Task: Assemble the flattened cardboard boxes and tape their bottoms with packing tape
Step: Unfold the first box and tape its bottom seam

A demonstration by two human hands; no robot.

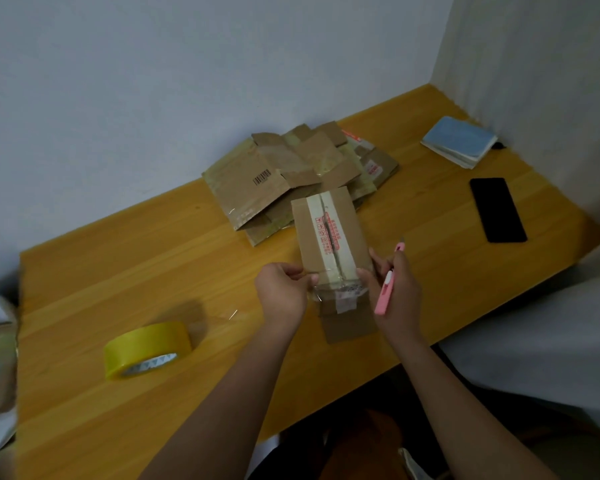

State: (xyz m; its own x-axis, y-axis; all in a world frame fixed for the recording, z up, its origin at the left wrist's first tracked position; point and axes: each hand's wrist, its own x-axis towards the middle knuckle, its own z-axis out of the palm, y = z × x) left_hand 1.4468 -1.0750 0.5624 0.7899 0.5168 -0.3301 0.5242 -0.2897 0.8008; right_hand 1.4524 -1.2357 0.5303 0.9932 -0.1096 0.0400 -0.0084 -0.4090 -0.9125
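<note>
The wooden table (118,271) carries everything; against the wall on it lies a pile of flattened boxes (291,174), overlapping loosely, some with old tape and a barcode label. They look thin, light and easily bent, so they are probably best lifted by an edge, one at a time. In front of the pile, near the table's front edge, stands the assembled box (329,233), seam side up, with a printed tape strip along the seam; an end flap hangs toward the person. Judged stiff along its folded edges but soft across the flaps, so holding at the corners looks safer than pressing on the seam. A roll of yellow tape (146,348) lies well to the left, apart from both hands. A black phone (497,209) and a blue notebook (459,140) sit at the far right. The left hand (284,292) pinches what appears to be clear tape at the box's near left corner; that tape will likely cling and crease. The right hand (394,285) touches the near right corner with its fingertips while gripping a pink cutter (387,289); whether a blade is out cannot be told.
</note>
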